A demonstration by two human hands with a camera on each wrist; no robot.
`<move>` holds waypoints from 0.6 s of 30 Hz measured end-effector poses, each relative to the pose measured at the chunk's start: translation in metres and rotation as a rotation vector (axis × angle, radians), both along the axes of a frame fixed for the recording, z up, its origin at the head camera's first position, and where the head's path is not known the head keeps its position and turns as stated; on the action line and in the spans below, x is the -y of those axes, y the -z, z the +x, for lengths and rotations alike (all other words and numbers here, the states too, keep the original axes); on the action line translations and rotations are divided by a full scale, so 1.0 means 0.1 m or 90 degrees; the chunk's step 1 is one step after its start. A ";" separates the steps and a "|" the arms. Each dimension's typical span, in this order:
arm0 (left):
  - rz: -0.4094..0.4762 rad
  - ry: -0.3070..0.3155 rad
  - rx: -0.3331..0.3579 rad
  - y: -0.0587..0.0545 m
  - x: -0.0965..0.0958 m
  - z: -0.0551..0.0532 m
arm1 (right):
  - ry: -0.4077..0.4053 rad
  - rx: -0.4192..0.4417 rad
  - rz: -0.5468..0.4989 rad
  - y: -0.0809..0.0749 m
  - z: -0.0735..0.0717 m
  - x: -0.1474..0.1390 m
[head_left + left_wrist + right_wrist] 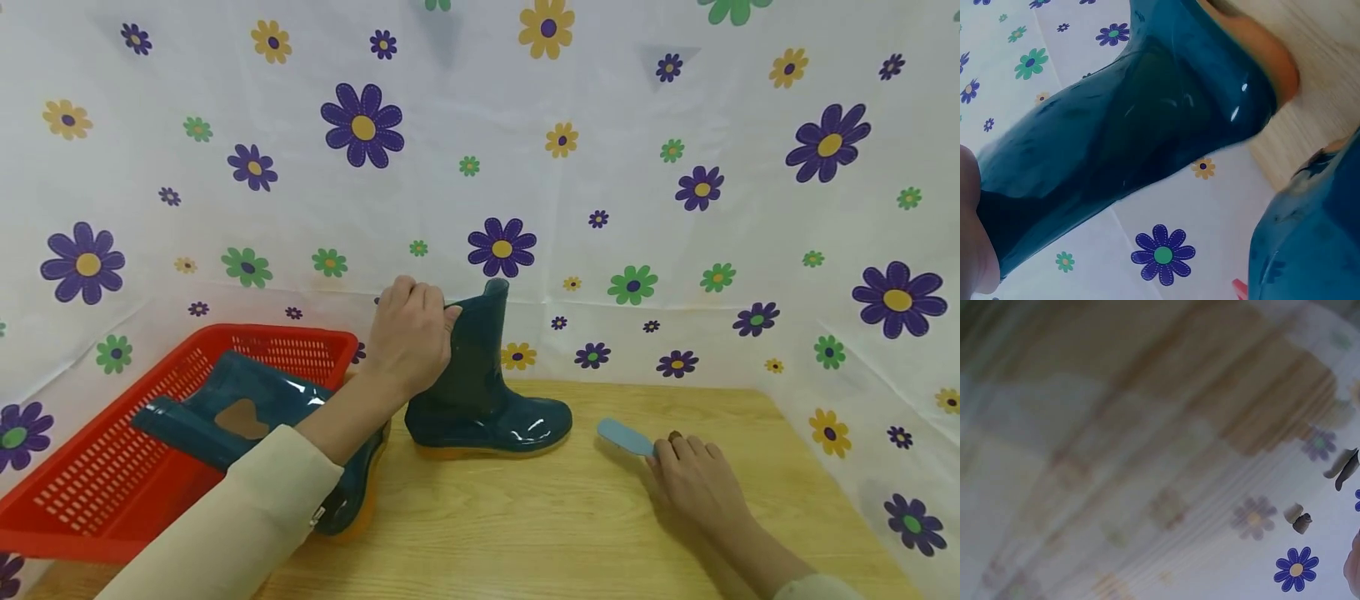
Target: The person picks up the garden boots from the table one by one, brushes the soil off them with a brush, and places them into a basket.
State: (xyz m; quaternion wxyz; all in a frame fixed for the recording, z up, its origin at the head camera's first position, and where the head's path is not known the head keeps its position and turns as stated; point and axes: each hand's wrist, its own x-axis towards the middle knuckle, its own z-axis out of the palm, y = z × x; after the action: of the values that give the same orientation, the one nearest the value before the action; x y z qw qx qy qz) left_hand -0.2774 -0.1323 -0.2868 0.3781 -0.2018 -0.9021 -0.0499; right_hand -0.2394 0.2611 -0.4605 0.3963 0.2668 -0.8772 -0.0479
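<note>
My left hand [412,337] grips the top rim of a dark teal rubber boot [468,375], with the thumb at the rim. The boot stands upright on the wooden table, toe to the right, on a yellowish sole. In the left wrist view its glossy shaft [1085,150] runs from the fingers [969,225] at the left edge. On the right, low over the table, my right hand [701,483] holds a light blue, flat, round-ended tool [626,437]; its other end is hidden in the fingers. Fingertips [1352,569] show at the right wrist view's edge; the rest is blurred.
A second teal boot [262,387] with a brown patch lies across a red plastic basket [90,546] at the left, its foot beyond the basket's right rim, partly behind my left forearm. A white flowered sheet [427,192] hangs behind and beside the wooden table [480,525].
</note>
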 end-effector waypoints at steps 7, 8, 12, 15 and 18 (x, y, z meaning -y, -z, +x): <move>0.011 0.033 0.014 0.04 0.03 0.07 | -0.003 -0.014 0.004 0.02 0.00 0.00; 0.005 0.040 0.011 0.05 0.04 0.09 | -0.004 -0.014 0.001 0.02 0.00 0.00; -0.031 0.084 -0.022 0.07 0.07 0.19 | -0.008 -0.011 -0.002 0.01 0.00 0.00; -0.072 0.126 -0.058 0.07 0.09 0.26 | -0.005 -0.007 0.000 0.00 0.00 0.01; -0.100 0.159 -0.094 0.06 0.08 0.32 | 0.001 0.006 0.004 0.00 0.01 0.00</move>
State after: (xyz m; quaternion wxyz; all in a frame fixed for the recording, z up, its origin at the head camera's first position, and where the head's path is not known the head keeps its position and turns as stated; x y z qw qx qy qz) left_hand -0.2449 -0.1407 -0.2929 0.4176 -0.3443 -0.8408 -0.0110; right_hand -0.2381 0.2607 -0.4602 0.3910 0.2673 -0.8793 -0.0498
